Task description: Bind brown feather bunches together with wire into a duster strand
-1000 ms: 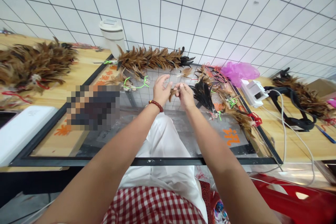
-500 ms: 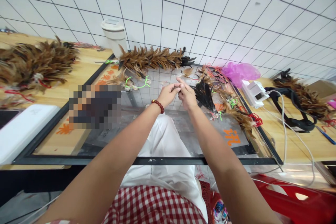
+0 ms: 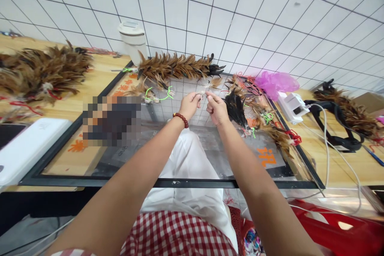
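Observation:
Over the glass panel (image 3: 141, 118), my left hand (image 3: 189, 106) pinches thumb against fingers at a small pale bit too fine to name. Facing it just to the right is my right hand (image 3: 217, 109), its index finger stretched toward the left fingertips and the others curled in; whatever it grips is hidden. Close to its right side lies a bunch of black feathers (image 3: 235, 107). A small brown feather tuft (image 3: 215, 83) rests beyond the fingers. Behind them stretches a long brown feather strip (image 3: 175, 66) with a black tip.
Feather bunches with green ties (image 3: 163, 99) lie left of my hands. More brown feathers (image 3: 274, 136) with red cord are to the right. A big feather pile (image 3: 45, 72), white canister (image 3: 133, 42), pink plastic bag (image 3: 277, 84), white charger (image 3: 291, 106) and black headset strap (image 3: 333, 126) surround the panel.
My hands, which were touching at the fingertips, have drawn slightly apart. My right hand has shifted right, and its index finger now reaches out toward the left. The view has shifted slightly.

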A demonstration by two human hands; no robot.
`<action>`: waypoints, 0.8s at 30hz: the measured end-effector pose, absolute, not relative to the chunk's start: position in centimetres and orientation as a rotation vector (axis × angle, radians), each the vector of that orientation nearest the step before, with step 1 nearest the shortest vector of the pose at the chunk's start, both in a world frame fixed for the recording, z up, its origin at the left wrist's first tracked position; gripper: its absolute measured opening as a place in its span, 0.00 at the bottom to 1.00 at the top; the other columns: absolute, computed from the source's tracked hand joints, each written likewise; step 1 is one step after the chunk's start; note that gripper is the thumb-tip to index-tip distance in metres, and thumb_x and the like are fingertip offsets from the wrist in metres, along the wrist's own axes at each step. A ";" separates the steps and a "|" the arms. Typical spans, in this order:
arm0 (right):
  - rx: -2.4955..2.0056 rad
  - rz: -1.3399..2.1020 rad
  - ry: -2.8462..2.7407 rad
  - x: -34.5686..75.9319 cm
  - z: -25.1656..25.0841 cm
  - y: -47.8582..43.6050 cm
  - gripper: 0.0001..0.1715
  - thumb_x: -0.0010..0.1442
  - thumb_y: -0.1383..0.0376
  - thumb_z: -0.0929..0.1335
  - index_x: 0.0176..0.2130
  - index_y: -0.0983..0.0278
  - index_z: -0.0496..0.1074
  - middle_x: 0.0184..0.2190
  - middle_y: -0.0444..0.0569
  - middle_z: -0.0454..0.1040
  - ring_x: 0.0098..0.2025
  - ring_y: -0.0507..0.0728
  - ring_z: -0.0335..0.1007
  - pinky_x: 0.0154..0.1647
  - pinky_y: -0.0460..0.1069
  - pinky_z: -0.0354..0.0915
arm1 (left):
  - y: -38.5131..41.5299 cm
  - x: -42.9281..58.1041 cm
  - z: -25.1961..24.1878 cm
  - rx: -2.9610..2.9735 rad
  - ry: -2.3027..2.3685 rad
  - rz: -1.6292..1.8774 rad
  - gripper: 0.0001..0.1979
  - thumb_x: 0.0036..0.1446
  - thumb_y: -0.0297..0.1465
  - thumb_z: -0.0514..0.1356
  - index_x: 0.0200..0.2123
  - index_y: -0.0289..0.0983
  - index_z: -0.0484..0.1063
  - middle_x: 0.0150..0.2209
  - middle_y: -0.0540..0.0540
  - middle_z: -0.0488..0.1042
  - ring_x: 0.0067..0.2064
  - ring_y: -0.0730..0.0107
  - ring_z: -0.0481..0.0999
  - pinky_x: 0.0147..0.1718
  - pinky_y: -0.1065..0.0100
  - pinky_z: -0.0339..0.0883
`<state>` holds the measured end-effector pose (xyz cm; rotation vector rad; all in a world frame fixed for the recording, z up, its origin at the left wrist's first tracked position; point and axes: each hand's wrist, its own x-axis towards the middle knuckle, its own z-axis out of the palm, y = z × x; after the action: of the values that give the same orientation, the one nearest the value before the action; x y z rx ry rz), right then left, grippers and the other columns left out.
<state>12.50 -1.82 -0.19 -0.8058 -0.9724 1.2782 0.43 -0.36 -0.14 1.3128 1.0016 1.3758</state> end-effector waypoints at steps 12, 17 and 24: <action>-0.819 1.247 -0.998 12.5 0.1 -2.0 0.21 0.44 0.54 0.73 0.37 0.63 0.75 0.19 0.36 0.56 0.19 0.44 0.43 0.19 0.44 0.45 | -1.3 0.7 0.4 1.298 0.850 1.168 0.12 0.59 0.29 0.55 0.23 0.36 0.66 0.14 0.54 0.60 0.18 0.78 0.64 0.23 0.73 0.58; -0.829 1.167 -0.998 12.4 0.1 -2.0 0.20 0.41 0.56 0.74 0.35 0.62 0.73 0.20 0.36 0.60 0.19 0.44 0.44 0.19 0.44 0.45 | -1.0 0.6 0.3 1.155 0.840 1.189 0.10 0.58 0.33 0.57 0.25 0.36 0.67 0.14 0.55 0.58 0.17 0.78 0.63 0.20 0.74 0.57; -0.874 1.078 -0.990 12.4 0.0 -1.9 0.16 0.43 0.56 0.74 0.25 0.65 0.69 0.19 0.38 0.63 0.19 0.44 0.46 0.18 0.44 0.46 | -1.3 0.8 0.3 1.286 0.843 1.202 0.11 0.57 0.32 0.58 0.23 0.35 0.68 0.14 0.54 0.62 0.19 0.78 0.65 0.23 0.73 0.59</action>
<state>12.37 -1.87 -0.04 -0.8743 -0.9903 1.0776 0.83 -1.25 0.34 1.2858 0.8432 1.2016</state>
